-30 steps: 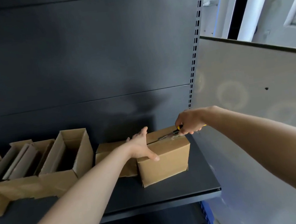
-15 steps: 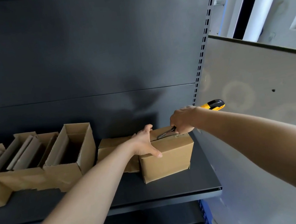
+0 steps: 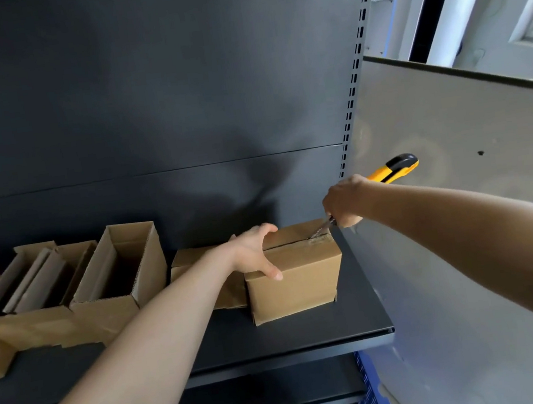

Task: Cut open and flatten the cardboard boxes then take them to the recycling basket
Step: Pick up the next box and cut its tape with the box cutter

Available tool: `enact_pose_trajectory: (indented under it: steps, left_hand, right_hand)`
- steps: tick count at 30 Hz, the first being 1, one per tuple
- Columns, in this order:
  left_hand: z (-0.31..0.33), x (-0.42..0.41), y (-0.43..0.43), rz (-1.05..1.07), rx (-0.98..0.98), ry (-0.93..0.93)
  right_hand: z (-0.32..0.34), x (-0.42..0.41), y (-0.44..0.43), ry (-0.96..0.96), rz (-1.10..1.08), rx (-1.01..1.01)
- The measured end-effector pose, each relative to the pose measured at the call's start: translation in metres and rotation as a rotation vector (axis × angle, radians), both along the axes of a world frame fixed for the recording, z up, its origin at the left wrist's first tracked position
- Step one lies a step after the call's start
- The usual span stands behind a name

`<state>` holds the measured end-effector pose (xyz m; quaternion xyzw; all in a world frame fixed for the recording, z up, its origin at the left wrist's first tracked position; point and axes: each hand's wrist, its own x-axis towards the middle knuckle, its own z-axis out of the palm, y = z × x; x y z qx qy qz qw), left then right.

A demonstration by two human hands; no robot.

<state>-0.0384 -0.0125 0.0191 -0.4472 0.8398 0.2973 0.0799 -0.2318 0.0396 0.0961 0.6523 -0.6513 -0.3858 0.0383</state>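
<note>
Cardboard is being steadied by the left hand (image 3: 255, 252), which is gripping the near top edge of the small closed brown cardboard box (image 3: 299, 279), thumb on its front. The right hand (image 3: 343, 203) is clenching the yellow-and-black utility knife (image 3: 393, 168). Its handle is now tilting up steeply, where a second ago it was lying low, and the blade is sitting at the seam's right end. The top tape is probably almost slit. The box is resting on the dark metal shelf (image 3: 276, 339), near open brown boxes (image 3: 121, 265).
</note>
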Motion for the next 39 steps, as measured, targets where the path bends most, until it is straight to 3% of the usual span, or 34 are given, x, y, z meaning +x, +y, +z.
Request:
enact_pose_trajectory:
  steps: [6, 11, 14, 20, 30, 34, 36, 39]
  left_hand:
    - [0.003, -0.003, -0.004, -0.033, -0.005, -0.048]
    - [0.002, -0.016, -0.001, -0.039, -0.078, -0.101]
    - [0.0, -0.023, 0.004, -0.016, -0.121, -0.139]
    - [0.001, -0.031, 0.009, 0.124, -0.112, -0.094]
    - [0.004, -0.058, 0.017, 0.282, 0.177, 0.176]
    - [0.012, -0.059, 0.001, 0.093, -0.123, 0.064]
    - [0.01, -0.057, -0.008, -0.063, -0.023, 0.055]
    - [0.006, -0.055, -0.02, -0.128, 0.08, 0.043]
  right_hand:
    - [0.021, -0.045, 0.018, 0.121, -0.158, -0.055]
    - [0.007, -0.044, 0.007, -0.289, -0.29, -0.276]
    - [-0.016, -0.034, -0.002, -0.556, -0.452, -0.267]
    - [-0.043, -0.026, -0.004, -0.749, -0.63, -0.198]
    - [-0.049, -0.023, -0.002, -0.807, -0.687, -0.164]
    - [-0.047, -0.025, 0.001, -0.8, -0.664, -0.146]
    - [-0.044, -0.024, 0.003, -0.8, -0.67, -0.129]
    - [-0.037, -0.022, 0.007, -0.782, -0.685, -0.088]
